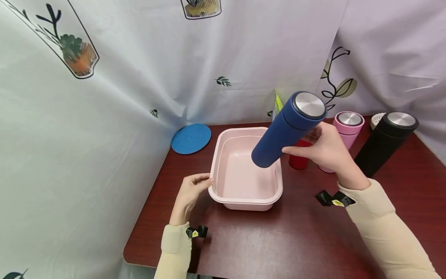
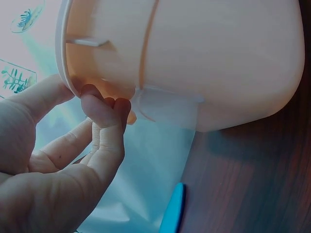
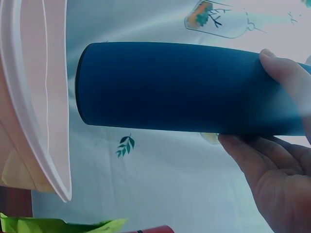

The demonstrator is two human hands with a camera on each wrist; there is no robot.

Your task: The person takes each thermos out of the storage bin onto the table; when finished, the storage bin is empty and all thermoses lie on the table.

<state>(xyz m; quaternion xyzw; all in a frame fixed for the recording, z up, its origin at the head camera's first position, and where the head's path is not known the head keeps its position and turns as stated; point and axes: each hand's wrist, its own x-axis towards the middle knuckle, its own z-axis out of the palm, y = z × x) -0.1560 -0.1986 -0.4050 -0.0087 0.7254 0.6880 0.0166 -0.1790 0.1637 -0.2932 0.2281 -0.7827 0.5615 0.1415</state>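
Observation:
A blue thermos bottle [image 1: 283, 131] with a silver-topped lid is held tilted above the right part of a pink plastic basin [image 1: 240, 170]. My right hand [image 1: 324, 149] grips its side, thumb on the near face and fingers behind. In the right wrist view, the base of the bottle [image 3: 146, 85] hangs close over the rim of the basin [image 3: 60, 179]. My left hand [image 1: 193, 190] pinches the basin's left rim between thumb and fingers, also plain in the left wrist view, where the fingers [image 2: 109, 121] curl under the rim. The basin's inside holds nothing visible.
Right of the basin stand a red container [image 1: 298, 159], partly hidden, a pink thermos [image 1: 348, 128] and a black thermos [image 1: 386, 139]. A small white woven basket [image 1: 376, 119] and a green packet [image 1: 278, 104] are behind. A round blue mat [image 1: 191, 139] lies at the back left.

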